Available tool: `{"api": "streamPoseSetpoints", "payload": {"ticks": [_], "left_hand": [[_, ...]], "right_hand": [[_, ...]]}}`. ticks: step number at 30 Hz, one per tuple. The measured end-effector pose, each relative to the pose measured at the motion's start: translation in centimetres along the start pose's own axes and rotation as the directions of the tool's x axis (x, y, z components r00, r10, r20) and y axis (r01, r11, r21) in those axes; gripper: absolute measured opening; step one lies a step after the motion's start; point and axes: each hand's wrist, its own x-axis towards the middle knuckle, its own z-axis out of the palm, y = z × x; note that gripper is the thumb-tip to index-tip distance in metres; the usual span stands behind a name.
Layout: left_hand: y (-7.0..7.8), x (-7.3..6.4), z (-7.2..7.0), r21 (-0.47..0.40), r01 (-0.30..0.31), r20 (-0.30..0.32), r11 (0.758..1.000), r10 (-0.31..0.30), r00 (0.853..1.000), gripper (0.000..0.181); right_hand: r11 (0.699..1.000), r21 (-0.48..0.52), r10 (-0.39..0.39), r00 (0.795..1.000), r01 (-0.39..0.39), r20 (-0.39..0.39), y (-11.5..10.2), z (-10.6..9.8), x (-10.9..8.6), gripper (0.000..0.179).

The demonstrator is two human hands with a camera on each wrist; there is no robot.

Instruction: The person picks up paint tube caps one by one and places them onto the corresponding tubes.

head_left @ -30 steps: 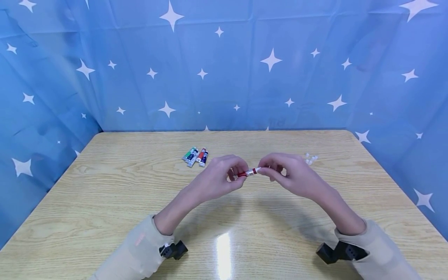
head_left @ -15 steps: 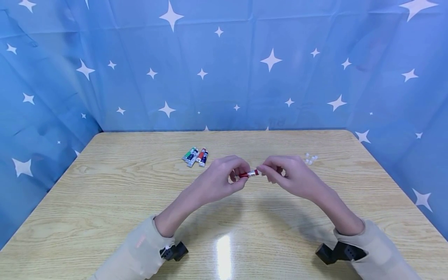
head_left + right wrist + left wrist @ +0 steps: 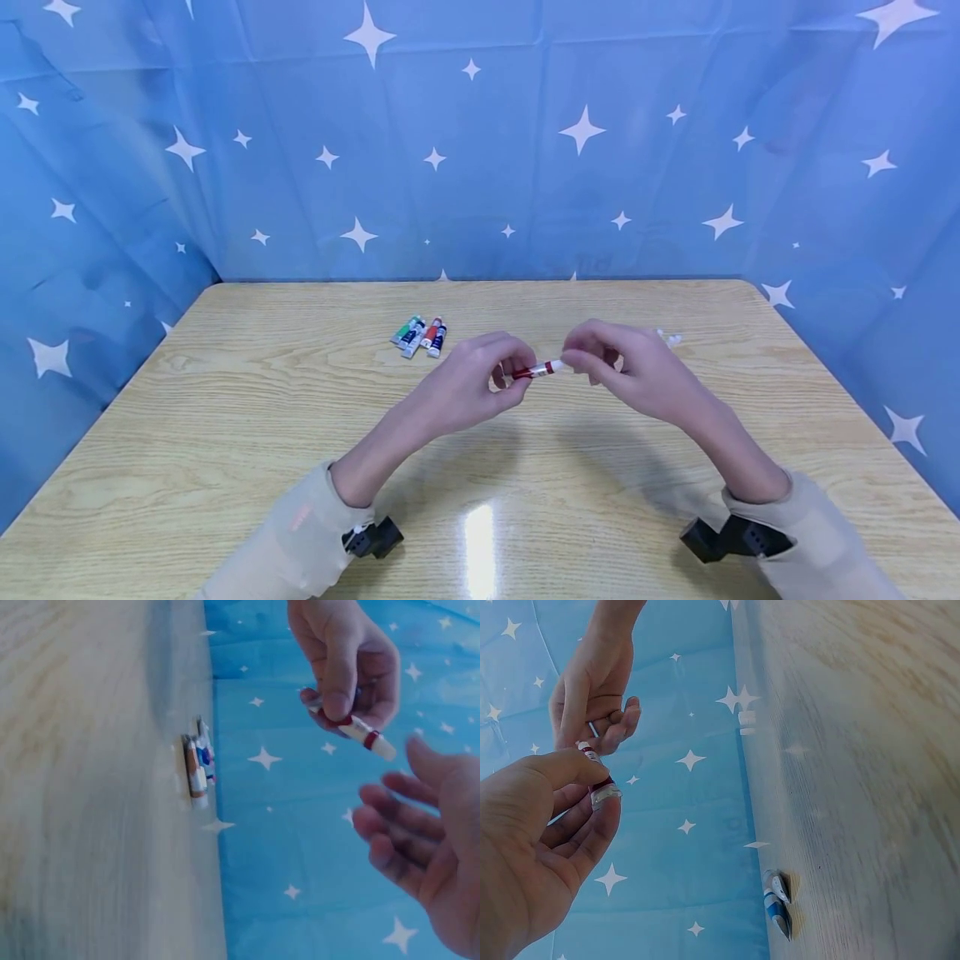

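My left hand [image 3: 483, 371] pinches a small red-and-white paint tube [image 3: 534, 371] between thumb and fingers, above the table. The tube's white cap [image 3: 384, 748] points toward my right hand [image 3: 626, 367]. In the right wrist view the right hand [image 3: 431, 825] is blurred, its fingers loosely bent and spread, with a small gap between it and the cap. The left wrist view shows the tube [image 3: 596, 776] held near its crimped silvery end, with the right hand [image 3: 596, 690] just beyond the cap.
Several paint tubes [image 3: 418, 336], green, blue and red among them, lie together at the back left of the wooden table [image 3: 262, 400]. Small white caps [image 3: 672, 339] lie at the back right, partly hidden behind the right hand. A blue star-printed cloth [image 3: 480, 192] hangs behind.
The right hand's fingertips were at the tube's cap and covered it half a second ago. They have now drawn slightly to the right, and the white cap shows. The left hand has hardly moved.
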Motion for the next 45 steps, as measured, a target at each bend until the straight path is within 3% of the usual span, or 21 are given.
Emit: {"api": "streamPoseSetpoints", "payload": {"ticks": [5,11,18,30,38,45], "left_hand": [[0.0,0.02,-0.06,-0.012,0.013,0.005,1.0,-0.012,1.0,0.015],[-0.12,0.06,0.01,-0.027,-0.012,0.001,1.0,0.012,1.0,0.014],[-0.15,0.07,0.03,-0.038,-0.027,0.0,0.999,0.027,1.0,0.013],[-0.04,0.08,-0.09,-0.034,-0.032,-0.005,0.999,0.032,0.999,0.015],[0.0,0.03,-0.25,-0.039,-0.046,-0.018,0.998,0.045,0.999,0.013],[0.24,0.07,-0.38,0.007,-0.056,-0.01,0.998,0.056,0.998,0.013]], "right_hand": [[0.995,0.028,-0.097,0.995,0.096,0.024,0.1,-0.29,0.09,0.031],[0.989,-0.005,-0.146,0.989,0.146,0.014,0.12,-0.17,0.21,0.028],[0.991,-0.043,-0.122,0.992,0.123,0.022,-0.02,-0.06,0.08,0.022],[0.999,-0.03,-0.04,0.993,0.044,0.108,-0.43,0.01,-0.13,0.013],[0.999,-0.008,-0.052,0.993,0.054,0.109,-0.5,0.34,-0.19,0.014],[0.998,0.022,-0.069,0.994,0.067,0.09,-0.4,0.68,-0.16,0.018]]}}
